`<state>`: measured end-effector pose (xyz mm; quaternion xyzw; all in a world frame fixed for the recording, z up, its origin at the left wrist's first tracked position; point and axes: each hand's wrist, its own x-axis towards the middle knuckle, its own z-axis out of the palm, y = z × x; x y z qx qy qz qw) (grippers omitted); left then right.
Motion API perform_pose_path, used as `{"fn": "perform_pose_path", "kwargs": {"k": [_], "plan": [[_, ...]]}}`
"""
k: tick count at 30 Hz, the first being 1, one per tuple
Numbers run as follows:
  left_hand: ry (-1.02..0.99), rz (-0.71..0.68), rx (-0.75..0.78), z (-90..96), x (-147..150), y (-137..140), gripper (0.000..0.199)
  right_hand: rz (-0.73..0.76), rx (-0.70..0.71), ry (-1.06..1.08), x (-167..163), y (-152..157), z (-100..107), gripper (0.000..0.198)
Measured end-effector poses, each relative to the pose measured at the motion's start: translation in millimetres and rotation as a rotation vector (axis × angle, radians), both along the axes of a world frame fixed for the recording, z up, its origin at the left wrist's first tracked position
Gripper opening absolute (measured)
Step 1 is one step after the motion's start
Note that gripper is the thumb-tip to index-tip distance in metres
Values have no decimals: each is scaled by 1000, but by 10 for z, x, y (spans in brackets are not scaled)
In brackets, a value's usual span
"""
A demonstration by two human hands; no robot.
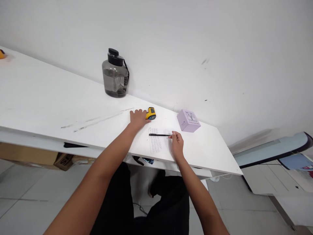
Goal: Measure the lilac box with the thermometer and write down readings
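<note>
The left hand (138, 119) lies on the table (85, 98) and touches the left side of the yellow tool (151, 113). The hand covers part of this tool, so I cannot tell if its fingers are closed around it. The right hand (177, 142) holds the right end of the black pen (159, 134) in a narrow pinch. The pen is across the far part of the paper (156, 145); whether it touches the paper, I cannot tell.

I think the pen could turn or slip, because it is pinched only at one end. The paper shows no finger pressing its left side, so a dragging pen could shift it toward the near edge, which is close. If the tool is pushed to the right, it could perhaps hit the purple box (189, 120). The bottle (114, 78) stands far left, apart from both hands, so its risk seems small.
</note>
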<state>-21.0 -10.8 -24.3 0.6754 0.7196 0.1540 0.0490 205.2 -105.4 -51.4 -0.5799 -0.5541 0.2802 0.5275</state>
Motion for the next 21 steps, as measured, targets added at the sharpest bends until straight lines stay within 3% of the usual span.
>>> {"fn": "perform_pose_path", "kwargs": {"k": [4,6,9,11,13,18,21], "plan": [[-18,6,-21,12,-32,12,58,-16,254,-277,176,143,135,32],[-18,6,-15,15,-42,11,57,-133,292,-388,351,329,226,38],[-27,19,2,24,-62,5,56,-402,79,-412,641,649,286,81],[-66,16,29,34,-69,-2,55,-427,-135,-382,793,807,255,106],[-145,3,81,41,-59,-12,55,-418,-215,-385,881,896,196,114],[-630,10,285,22,46,-26,48,-412,-144,-342,850,1006,203,109],[-1068,-6,400,6,124,-26,46,-457,-167,-104,732,1119,361,102]]}}
